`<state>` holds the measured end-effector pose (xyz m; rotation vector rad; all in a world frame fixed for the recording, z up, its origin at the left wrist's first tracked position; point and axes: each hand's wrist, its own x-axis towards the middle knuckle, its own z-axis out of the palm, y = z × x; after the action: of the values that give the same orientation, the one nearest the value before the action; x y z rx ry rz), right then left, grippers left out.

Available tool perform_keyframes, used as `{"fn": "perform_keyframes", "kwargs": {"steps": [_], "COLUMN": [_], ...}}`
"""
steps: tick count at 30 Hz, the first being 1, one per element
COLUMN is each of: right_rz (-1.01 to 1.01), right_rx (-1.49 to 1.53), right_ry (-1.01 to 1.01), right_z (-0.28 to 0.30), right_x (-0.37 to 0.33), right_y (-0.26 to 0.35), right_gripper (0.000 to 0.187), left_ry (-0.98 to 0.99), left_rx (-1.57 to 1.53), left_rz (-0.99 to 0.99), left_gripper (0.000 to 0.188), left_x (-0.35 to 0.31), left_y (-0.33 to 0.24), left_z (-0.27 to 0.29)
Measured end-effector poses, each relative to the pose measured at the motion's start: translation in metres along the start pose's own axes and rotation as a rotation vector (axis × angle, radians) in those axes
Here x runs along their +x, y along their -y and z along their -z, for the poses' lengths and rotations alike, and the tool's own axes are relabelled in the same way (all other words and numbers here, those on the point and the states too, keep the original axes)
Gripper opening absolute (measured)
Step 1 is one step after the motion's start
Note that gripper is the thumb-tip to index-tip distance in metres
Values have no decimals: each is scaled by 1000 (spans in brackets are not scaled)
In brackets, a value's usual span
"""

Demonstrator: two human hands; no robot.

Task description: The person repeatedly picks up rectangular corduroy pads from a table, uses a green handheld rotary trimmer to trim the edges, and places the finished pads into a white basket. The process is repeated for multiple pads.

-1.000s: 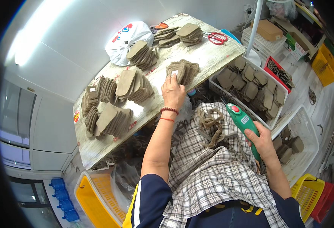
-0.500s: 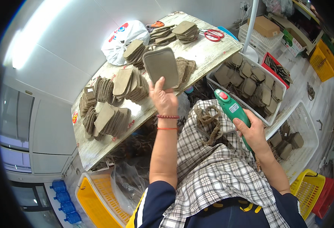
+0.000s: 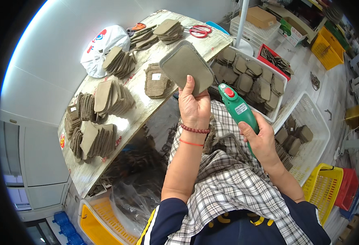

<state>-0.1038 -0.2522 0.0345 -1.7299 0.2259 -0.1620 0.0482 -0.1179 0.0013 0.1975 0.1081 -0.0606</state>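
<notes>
My left hand (image 3: pixel 194 107) grips a taupe fabric pad (image 3: pixel 187 67) by its lower edge, thumb lying on the face. The pad is a rounded rectangle with a stitched border, raised above the table's right edge. In my right hand (image 3: pixel 261 138) is a green handheld power tool (image 3: pixel 242 110) with a red button, its head close to the pad but apart from it. Whatever blade or tip it has cannot be made out. Left of the held pad, a shaggy brown pad stack (image 3: pixel 156 81) with a small white label lies on the worn table (image 3: pixel 136 100).
More pad stacks (image 3: pixel 113 98) stand across the table, beside a white plastic bag (image 3: pixel 102 49) and red-handled scissors (image 3: pixel 200 31). To the right are a white crate of pads (image 3: pixel 278 114), another white crate (image 3: pixel 316 143) and a yellow basket (image 3: pixel 324 188). Checked cloth (image 3: pixel 228 192) covers my lap.
My left hand has brought the pad to the right and tilted it, nearer the green tool. My view has shifted right, and the shaggy stack now shows fully.
</notes>
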Motion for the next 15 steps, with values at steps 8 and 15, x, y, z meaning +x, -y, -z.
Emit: {"fn": "perform_keyframes", "kwargs": {"steps": [8, 15], "right_rz": [32, 9], "right_rx": [-9, 8], "right_ry": [-20, -27], "right_z": [4, 7], "right_x": [1, 5], "right_y": [2, 8], "right_gripper": [47, 46], "left_ry": [43, 31], "left_rx": [128, 146], "left_rz": [28, 125], "left_gripper": [35, 39], "left_x": [-22, -37], "left_y": [7, 12], "left_z": [1, 12]}}
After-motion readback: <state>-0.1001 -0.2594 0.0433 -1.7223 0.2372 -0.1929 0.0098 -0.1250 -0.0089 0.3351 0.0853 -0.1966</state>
